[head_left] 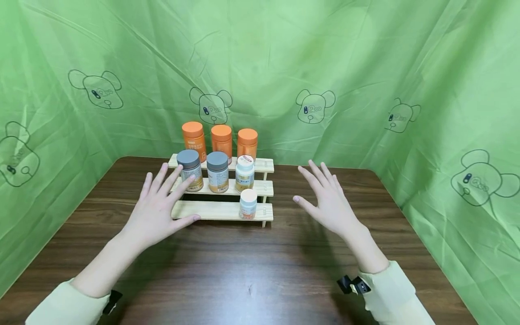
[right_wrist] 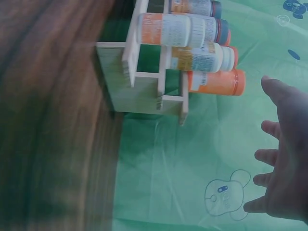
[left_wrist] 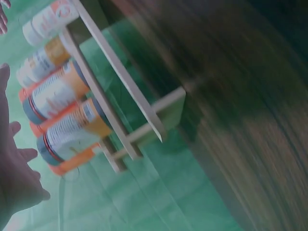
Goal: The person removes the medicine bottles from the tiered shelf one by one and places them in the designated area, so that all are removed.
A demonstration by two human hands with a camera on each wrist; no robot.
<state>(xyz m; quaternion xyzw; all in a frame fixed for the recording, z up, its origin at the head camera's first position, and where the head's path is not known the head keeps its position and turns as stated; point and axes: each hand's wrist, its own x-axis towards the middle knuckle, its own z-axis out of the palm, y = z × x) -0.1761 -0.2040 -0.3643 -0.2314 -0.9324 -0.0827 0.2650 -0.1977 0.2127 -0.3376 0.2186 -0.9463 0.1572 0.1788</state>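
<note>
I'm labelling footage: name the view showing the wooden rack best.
Head view: the wooden rack shows nearly whole, the left hand hiding only part. Both wrist views show it tilted, cropped by the frame's top edge.

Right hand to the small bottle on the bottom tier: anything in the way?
Nothing visible: between the right hand and the small bottle lie only tabletop and the rack's right end.
</note>
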